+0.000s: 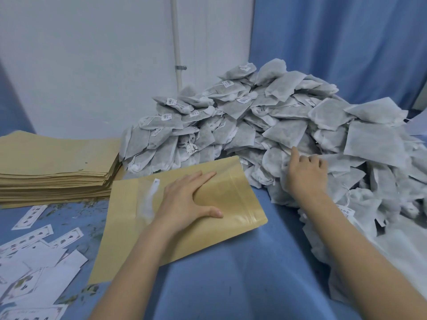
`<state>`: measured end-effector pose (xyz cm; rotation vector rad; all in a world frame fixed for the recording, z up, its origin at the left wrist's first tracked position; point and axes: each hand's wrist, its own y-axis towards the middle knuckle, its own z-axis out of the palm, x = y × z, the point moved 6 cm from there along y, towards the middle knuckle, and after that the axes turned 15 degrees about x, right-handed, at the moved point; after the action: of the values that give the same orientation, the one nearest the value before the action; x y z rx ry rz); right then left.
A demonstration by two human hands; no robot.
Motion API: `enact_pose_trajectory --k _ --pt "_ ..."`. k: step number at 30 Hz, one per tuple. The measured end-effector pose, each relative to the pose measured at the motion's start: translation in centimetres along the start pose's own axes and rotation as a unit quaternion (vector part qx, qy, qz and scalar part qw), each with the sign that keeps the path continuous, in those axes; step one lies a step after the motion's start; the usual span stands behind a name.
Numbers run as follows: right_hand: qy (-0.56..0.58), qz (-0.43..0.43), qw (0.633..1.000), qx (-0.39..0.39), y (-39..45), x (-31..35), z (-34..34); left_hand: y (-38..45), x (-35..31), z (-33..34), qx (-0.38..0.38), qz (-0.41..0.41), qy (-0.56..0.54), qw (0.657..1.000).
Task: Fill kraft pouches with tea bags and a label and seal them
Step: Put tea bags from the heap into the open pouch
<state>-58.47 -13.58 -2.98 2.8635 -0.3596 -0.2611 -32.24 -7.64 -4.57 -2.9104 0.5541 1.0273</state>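
A kraft pouch [233,192] lies flat on the blue cloth in the middle, its mouth toward the tea bags. My left hand [184,199] presses flat on it, fingers straight and thumb spread. Something white [150,195] shows through the pouch's clear strip beside my wrist. A big pile of grey-white tea bags [277,112] fills the right and back. My right hand [305,174] is at the front of that pile, with its fingers curled over a tea bag and the index finger stretched up; the fingertips are hidden.
A tall stack of flat kraft pouches [57,162] stands at the left. Several white printed labels [41,262] lie scattered at the lower left. Blue cloth [231,273] covers the table. Behind are a white wall with a pipe [176,42] and a blue curtain [346,42].
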Motion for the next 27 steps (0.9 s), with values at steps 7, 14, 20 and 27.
enact_pose_trajectory --k 7,14,20,27 --pt "0.583 -0.131 0.786 -0.161 -4.9 -0.1 -2.5 0.9 -0.2 0.7 -0.017 -0.003 -0.007 1.000" --pt "0.899 -0.057 0.419 0.112 -4.9 3.6 0.5 0.9 -0.1 -0.2 -0.029 0.004 -0.045 0.999" --pt "0.599 -0.258 0.696 0.300 -5.2 7.1 -0.1 0.8 -0.4 0.3 0.003 0.019 0.014 1.000" --pt "0.485 -0.315 0.699 0.420 -4.5 8.5 -0.5 1.0 -0.1 0.7 0.016 0.023 0.004 1.000"
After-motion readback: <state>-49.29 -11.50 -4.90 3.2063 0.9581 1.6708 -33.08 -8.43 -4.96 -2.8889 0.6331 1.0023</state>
